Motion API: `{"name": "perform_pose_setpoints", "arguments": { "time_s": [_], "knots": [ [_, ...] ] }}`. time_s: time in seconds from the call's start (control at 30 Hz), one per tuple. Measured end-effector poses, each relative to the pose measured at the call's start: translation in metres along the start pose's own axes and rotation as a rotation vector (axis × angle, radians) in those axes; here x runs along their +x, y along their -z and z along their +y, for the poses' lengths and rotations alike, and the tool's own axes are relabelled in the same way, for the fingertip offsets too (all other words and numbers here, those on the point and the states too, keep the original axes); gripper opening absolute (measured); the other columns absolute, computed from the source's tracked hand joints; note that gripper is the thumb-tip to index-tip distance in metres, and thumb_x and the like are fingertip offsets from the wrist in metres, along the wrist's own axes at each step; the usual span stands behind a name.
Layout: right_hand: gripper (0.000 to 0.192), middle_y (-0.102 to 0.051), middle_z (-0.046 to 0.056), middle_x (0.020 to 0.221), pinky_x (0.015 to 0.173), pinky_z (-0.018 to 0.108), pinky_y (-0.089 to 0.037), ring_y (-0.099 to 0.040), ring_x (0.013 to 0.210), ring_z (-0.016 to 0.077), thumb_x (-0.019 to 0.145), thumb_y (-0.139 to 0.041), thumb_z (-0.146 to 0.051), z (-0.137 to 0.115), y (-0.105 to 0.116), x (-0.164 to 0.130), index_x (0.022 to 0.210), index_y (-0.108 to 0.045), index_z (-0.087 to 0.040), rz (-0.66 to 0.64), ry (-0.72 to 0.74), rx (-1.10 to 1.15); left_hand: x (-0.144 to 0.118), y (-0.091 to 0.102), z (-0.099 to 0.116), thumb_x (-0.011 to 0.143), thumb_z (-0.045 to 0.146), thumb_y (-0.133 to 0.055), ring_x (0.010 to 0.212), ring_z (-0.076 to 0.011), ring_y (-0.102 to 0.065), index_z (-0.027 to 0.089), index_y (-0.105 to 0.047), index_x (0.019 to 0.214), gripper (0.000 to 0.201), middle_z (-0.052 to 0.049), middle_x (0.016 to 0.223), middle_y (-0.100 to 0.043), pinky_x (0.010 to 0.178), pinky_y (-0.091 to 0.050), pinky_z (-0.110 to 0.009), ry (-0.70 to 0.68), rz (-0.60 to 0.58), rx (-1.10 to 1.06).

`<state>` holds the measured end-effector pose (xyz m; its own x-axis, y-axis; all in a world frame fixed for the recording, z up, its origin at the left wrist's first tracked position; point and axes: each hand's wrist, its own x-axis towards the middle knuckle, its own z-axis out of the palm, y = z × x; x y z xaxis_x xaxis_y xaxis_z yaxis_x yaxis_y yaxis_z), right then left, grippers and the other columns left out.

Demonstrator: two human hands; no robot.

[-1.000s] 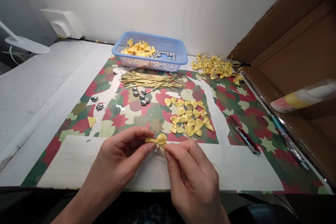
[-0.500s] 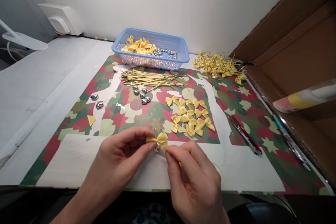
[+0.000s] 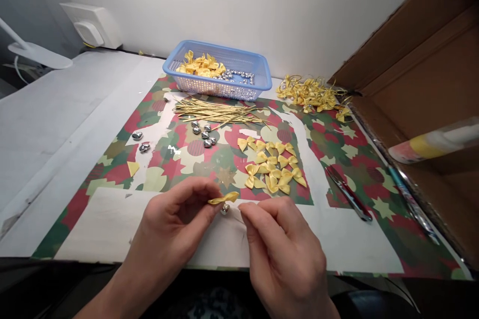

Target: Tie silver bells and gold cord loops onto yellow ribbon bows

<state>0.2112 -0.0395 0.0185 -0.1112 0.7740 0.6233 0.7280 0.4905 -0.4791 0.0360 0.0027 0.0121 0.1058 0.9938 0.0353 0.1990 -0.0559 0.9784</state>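
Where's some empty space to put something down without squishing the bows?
The biggest bare patch is the white tabletop, between the white stand and the patterned sheet. There's a smaller white patch right of the right hand, below the red-handled tool. It's crowded in the middle: yellow bows, silver bells, gold strands and, behind them, the blue basket.

Bows [image 3: 201,66] in basket [image 3: 220,90], cords [image 3: 215,111] before it

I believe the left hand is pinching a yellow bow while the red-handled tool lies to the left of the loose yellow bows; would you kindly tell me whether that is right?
Not quite: the head view shows the red-handled tool lying to the right of the loose yellow bows, not the left. The left hand is indeed pinching a yellow bow.
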Motion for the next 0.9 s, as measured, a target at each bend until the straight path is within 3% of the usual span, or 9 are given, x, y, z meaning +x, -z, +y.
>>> {"name": "perform_pose_setpoints", "arguments": {
  "time_s": [0.2, 0.53, 0.9],
  "knots": [
    [0.021, -0.059, 0.009, 0.079, 0.062, 0.032, -0.047, -0.054, 0.072, 0.0175, 0.089, -0.059, 0.006, -0.0041, 0.0009, 0.0046, 0.105, -0.068, -0.005, -0.028, 0.036, -0.057, -0.0002, -0.0007, 0.0020, 0.087, 0.009, -0.066, 0.077, -0.0120, -0.074, 0.027, -0.076, 0.087, 0.021, 0.006, 0.086, -0.079, 0.071, -0.059, -0.017, -0.119, -0.003, 0.121],
    [0.018, -0.058, 0.008, 0.077, 0.062, 0.031, -0.047, -0.053, 0.072, 0.0176, 0.090, -0.057, 0.005, -0.0032, 0.0054, 0.0099, 0.100, -0.068, -0.006, -0.053, 0.038, -0.077, 0.0010, 0.0007, 0.0000, 0.087, 0.015, -0.068, 0.076, -0.0161, -0.077, 0.025, -0.078, 0.091, 0.015, 0.002, 0.088, -0.083, 0.065, -0.061, -0.020, -0.058, -0.071, 0.145],
    [0.019, -0.057, 0.008, 0.077, 0.060, 0.030, -0.047, -0.052, 0.072, 0.0176, 0.091, -0.055, 0.004, -0.0027, 0.0039, 0.0107, 0.099, -0.068, -0.006, -0.079, 0.037, -0.088, -0.0006, 0.0020, -0.0005, 0.088, 0.013, -0.066, 0.078, -0.0148, -0.076, 0.027, -0.078, 0.091, 0.019, 0.004, 0.089, -0.082, 0.070, -0.060, -0.020, -0.071, -0.078, 0.114]
  ]
}}
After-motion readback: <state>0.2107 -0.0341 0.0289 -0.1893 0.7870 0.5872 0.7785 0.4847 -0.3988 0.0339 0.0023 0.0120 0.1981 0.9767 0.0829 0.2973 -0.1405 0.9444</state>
